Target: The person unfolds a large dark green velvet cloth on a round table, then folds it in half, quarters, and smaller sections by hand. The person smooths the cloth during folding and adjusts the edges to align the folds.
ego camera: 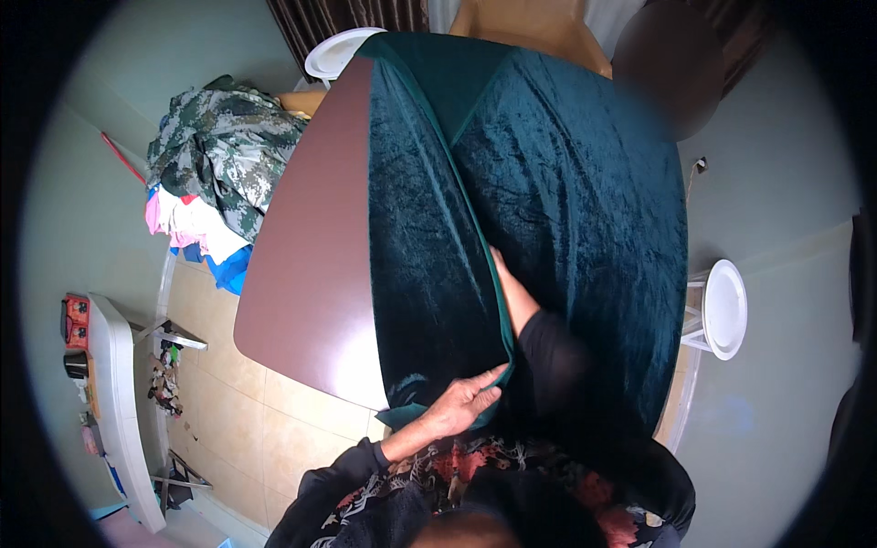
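Dark green velvet fabric (589, 205) covers most of a brown table (308, 240), with part of it folded over in a long layer at the middle. My left hand (462, 407) pinches the folded edge near the table's front, thumb and fingers on the cloth. Further up that edge, my right hand (510, 281) reaches under the fold from the right; its fingers are mostly hidden by the fabric. At the far side, a triangle of the cloth's matte underside (452, 75) shows.
Camouflage cloth (226, 151) and other garments lie piled left of the table. White stools stand at the right (725, 309) and far left (339, 55). A wooden chair (524, 27) is behind the table. A white side table (116, 383) holds small items.
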Demonstrator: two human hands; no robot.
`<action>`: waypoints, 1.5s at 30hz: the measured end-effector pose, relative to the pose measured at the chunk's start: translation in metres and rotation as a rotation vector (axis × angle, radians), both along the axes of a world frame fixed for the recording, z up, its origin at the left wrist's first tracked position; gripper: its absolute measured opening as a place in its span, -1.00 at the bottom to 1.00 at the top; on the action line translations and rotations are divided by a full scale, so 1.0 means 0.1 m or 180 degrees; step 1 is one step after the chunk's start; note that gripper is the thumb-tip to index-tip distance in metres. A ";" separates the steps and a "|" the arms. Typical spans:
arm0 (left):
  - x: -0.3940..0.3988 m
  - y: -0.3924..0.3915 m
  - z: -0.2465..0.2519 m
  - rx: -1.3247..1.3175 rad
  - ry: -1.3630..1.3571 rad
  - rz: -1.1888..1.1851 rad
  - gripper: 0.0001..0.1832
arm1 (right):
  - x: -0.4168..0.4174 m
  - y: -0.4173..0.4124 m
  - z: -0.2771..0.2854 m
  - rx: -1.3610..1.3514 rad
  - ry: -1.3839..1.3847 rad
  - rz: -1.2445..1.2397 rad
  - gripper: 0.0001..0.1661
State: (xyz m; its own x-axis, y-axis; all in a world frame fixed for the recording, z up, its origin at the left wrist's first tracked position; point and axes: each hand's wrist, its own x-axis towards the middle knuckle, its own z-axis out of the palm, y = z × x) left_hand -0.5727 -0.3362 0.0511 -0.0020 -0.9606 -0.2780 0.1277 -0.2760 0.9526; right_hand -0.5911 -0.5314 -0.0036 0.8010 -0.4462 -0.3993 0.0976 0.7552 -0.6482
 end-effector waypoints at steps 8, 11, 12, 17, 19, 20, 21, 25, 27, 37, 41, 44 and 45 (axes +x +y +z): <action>-0.15 -0.09 -0.19 0.0025 0.0310 -0.0312 -0.52 | 1.68 -1.18 -0.06 -0.0389 0.0474 0.0056 -0.26; -0.19 -0.08 -0.34 -0.0055 0.0371 -0.0461 -0.50 | 2.02 -1.27 0.11 -0.2085 0.1611 -0.0002 -0.26; -0.21 -0.12 -0.39 -0.0102 0.0490 -0.0619 -0.48 | 2.10 -1.51 -0.08 -0.2481 0.2005 -0.0229 -0.28; -0.05 -0.22 -0.45 0.0603 0.0462 -0.1426 -0.41 | 2.59 -1.75 -0.04 -0.3305 0.3444 0.0152 -0.61; -0.01 -0.23 -0.47 0.0708 0.0567 -0.1490 -0.38 | 2.82 -1.72 0.28 -0.4211 0.2999 -0.0227 -0.69; 0.04 -0.23 -0.49 0.0662 0.0545 -0.1384 -0.38 | 2.92 -1.68 0.49 -0.4463 0.2417 -0.0855 -0.72; 0.05 -0.22 -0.51 0.0609 0.0552 -0.1325 -0.38 | 2.98 -1.82 0.76 -0.4427 0.2131 -0.0917 -0.73; -0.14 -0.08 -0.78 0.0760 0.0764 -0.1524 -0.35 | 2.32 -2.68 1.16 -0.5677 0.0683 -0.2545 -0.70; -0.22 -0.08 -0.91 0.0892 0.0852 -0.1857 -0.30 | 1.39 -2.85 1.07 -0.3959 0.1785 -0.2394 -0.56; -0.01 -0.55 -0.28 0.1643 0.0616 -0.2585 -0.23 | -0.30 -3.25 -0.17 -0.3874 0.4502 -0.1744 -0.57; -0.09 -0.12 -0.53 0.0830 0.0240 -0.1962 -0.29 | -0.26 -2.91 0.01 -0.5353 0.4400 -0.1123 -0.56; -0.15 -0.07 -0.45 0.0361 -0.0218 -0.1620 -0.32 | -0.42 -2.46 0.04 -0.6675 0.3331 -0.1475 -0.63; -0.16 -0.04 -0.40 0.0004 -0.0452 -0.1380 -0.34 | -0.46 -2.24 0.07 -0.6735 0.2975 -0.1461 -0.65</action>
